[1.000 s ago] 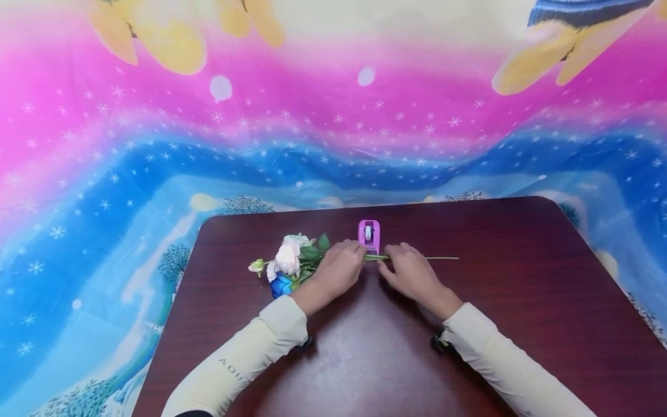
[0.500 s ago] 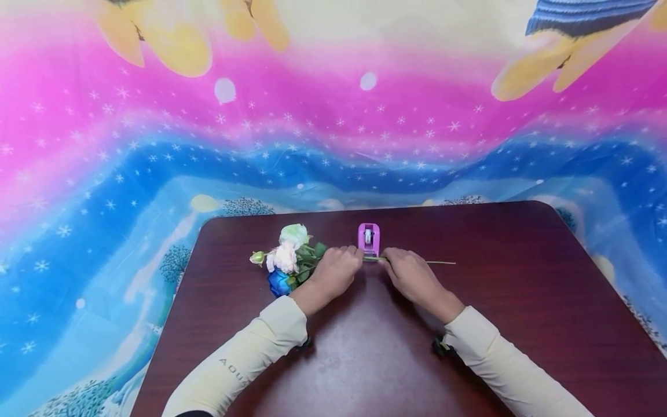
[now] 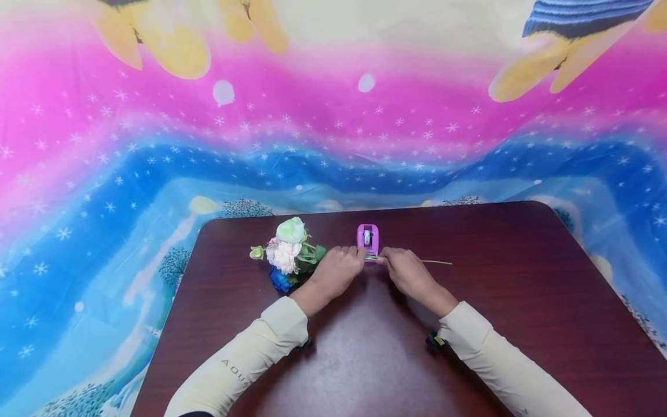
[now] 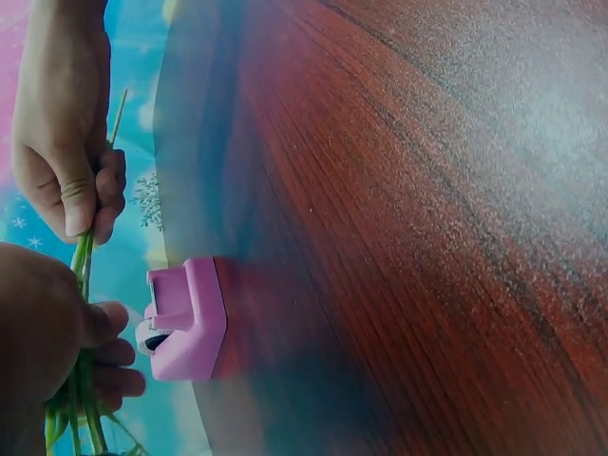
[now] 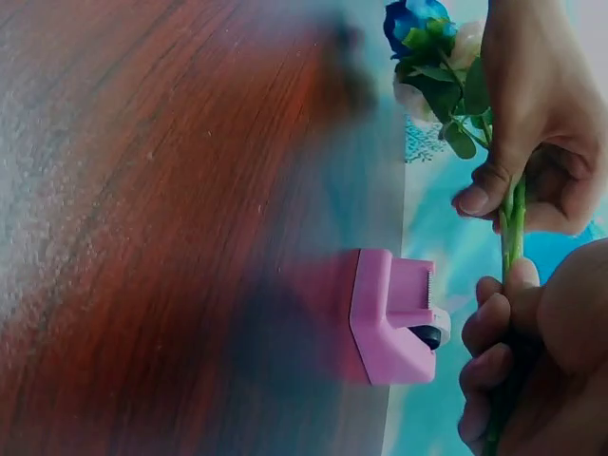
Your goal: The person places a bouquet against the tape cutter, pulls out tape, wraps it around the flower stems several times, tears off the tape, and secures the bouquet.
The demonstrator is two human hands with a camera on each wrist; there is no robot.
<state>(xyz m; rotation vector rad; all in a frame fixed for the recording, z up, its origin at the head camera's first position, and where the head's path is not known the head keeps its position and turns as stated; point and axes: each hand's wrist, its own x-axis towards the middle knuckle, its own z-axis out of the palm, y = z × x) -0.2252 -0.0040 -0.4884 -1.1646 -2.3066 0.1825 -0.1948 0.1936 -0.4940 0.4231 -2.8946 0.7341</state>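
Observation:
A bunch of flowers (image 3: 283,255) with white, pale pink, pale green and blue heads lies to the left of my left hand (image 3: 337,271) in the head view. That hand grips the green stems (image 5: 513,223) just below the leaves. A short way along, my right hand (image 3: 410,277) holds the same stems, its fingers curled round them in the right wrist view. One thin stem end (image 3: 438,262) sticks out beyond it. Right behind the short stretch between both hands stands a pink tape dispenser (image 5: 375,323) with a small roll of tape; neither hand grips it.
The dark red-brown table (image 3: 495,249) has rounded far corners. A printed cloth (image 3: 333,139) in pink and blue hangs behind its far edge. Dark wrist-worn devices show under both cuffs.
The flower heads have turned: the pale green one shows more on top, and the blue one has tucked lower. The right hand has shifted slightly left, and both hands still hold the stems.

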